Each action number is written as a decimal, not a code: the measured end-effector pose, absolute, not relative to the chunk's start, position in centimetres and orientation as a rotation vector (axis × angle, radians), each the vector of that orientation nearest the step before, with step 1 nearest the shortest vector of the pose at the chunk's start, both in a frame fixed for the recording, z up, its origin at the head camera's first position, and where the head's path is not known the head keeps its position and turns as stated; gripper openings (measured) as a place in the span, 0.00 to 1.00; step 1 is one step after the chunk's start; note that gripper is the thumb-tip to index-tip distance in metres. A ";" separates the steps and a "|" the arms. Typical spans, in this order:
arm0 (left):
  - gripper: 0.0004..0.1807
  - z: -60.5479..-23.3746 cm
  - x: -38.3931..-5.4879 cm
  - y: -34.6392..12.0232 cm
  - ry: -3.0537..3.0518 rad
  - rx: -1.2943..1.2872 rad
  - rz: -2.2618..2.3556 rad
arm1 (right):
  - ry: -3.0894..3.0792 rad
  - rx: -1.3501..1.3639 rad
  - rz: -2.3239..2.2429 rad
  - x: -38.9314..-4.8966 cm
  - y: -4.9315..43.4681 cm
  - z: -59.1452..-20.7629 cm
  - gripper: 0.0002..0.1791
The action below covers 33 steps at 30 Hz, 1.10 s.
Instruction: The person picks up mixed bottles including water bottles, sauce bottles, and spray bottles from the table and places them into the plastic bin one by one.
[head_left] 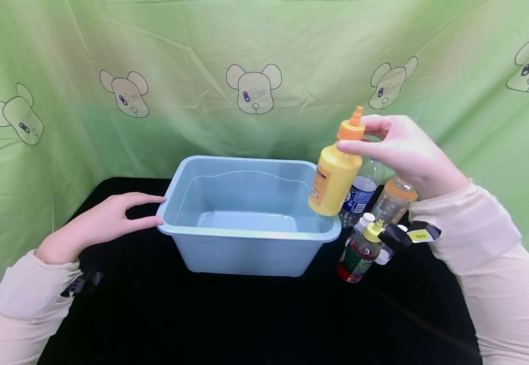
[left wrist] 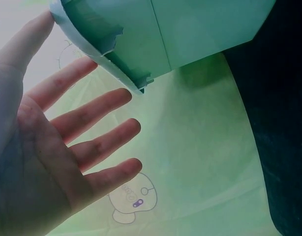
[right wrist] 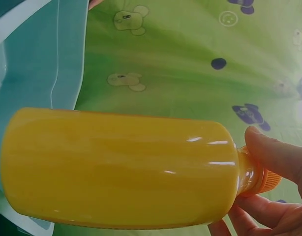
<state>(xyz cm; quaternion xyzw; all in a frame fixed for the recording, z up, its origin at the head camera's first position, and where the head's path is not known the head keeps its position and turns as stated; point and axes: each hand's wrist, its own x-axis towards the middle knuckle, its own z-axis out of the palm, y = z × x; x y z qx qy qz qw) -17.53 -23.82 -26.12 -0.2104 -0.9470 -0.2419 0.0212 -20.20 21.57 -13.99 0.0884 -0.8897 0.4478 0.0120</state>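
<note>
A yellow squeeze bottle (head_left: 336,175) with an orange nozzle cap hangs tilted over the right end of a blue plastic bin (head_left: 246,253). My right hand (head_left: 406,147) pinches it at the neck, just under the cap; the right wrist view shows thumb and fingers on either side of the neck of the bottle (right wrist: 121,167). At the bin's left end, my left hand (head_left: 113,218) touches the rim with thumb and forefinger. Its fingers are straight and spread in the left wrist view, with the fingertips at the rim (left wrist: 99,56). The visible bin floor holds nothing.
Right of the bin stand a clear bottle with a blue label (head_left: 357,195), a clear bottle with an orange lid (head_left: 394,200), and a dark red bottle with a yellow cap (head_left: 360,256). White caps show among them. A green curtain (head_left: 191,101) hangs behind the black tabletop (head_left: 246,319).
</note>
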 end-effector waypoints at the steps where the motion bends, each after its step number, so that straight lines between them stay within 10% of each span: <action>1: 0.28 -26.1 -17.5 -23.8 -2.936 -0.653 -0.747 | -2.771 0.275 1.400 -20.3 21.5 -14.0 0.21; 33: 0.28 -26.3 -17.7 -23.9 -2.935 -0.644 -0.756 | -2.803 0.364 1.319 -22.5 19.1 -14.3 0.22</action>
